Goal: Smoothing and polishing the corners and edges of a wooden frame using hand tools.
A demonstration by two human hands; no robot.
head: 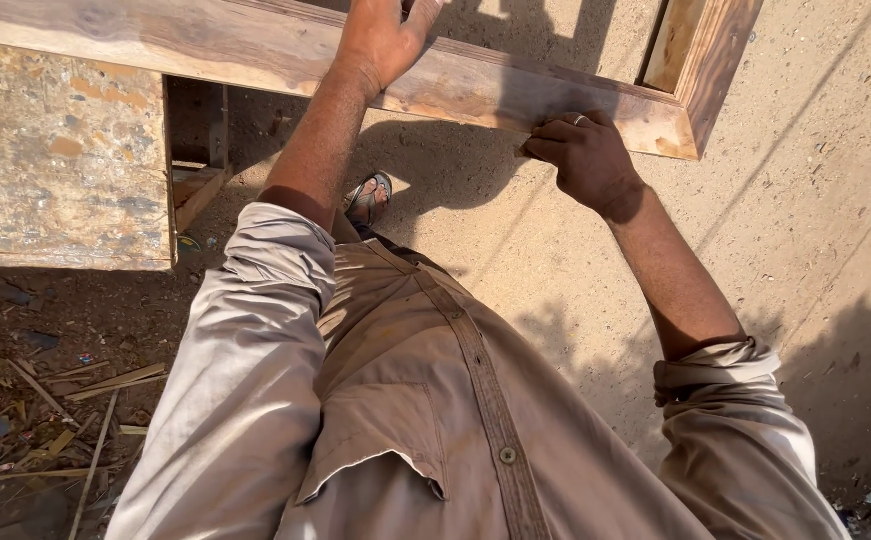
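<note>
Left hand [380, 40] lay flat, steadying the frame [515, 95]; right hand [587, 160], fist closed, pressed its near edge, apparently sanding.

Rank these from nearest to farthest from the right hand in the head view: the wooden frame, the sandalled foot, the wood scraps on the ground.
From the right hand:
1. Wooden frame, touched along its lower edge.
2. Sandalled foot, to the left on the sand.
3. Wood scraps, far lower left.
</note>
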